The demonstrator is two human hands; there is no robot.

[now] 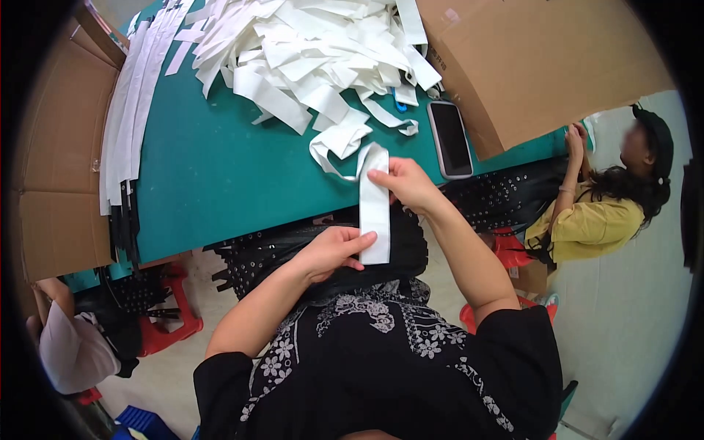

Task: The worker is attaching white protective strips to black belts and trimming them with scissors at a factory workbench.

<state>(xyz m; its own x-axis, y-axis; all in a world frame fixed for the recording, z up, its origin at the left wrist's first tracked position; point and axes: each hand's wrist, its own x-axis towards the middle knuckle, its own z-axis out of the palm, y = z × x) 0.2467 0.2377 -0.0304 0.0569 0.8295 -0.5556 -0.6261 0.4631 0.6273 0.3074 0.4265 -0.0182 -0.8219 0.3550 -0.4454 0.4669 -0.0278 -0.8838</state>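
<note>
A white fabric strip (375, 209) hangs upright between my hands, just past the table's near edge. My left hand (334, 251) pinches its lower end between thumb and fingers. Higher up, my right hand (405, 183) grips the strip with the thumb across its front. The strip's upper part curls over and trails back onto the green table (220, 176) as a twisted loop (341, 139). Beyond it lies a large tangled pile of white strips (308, 51). Whether the trailing loop joins the pile is hidden among the folds.
A phone (451, 139) lies right of the pile, beside a big cardboard box (550, 59). At left, long white strips (139, 95) lie along another cardboard box (66, 147). Black eyelet-studded material (506, 194) hangs at the table edge. A person in yellow (601, 220) sits at right; another (73, 345) at left.
</note>
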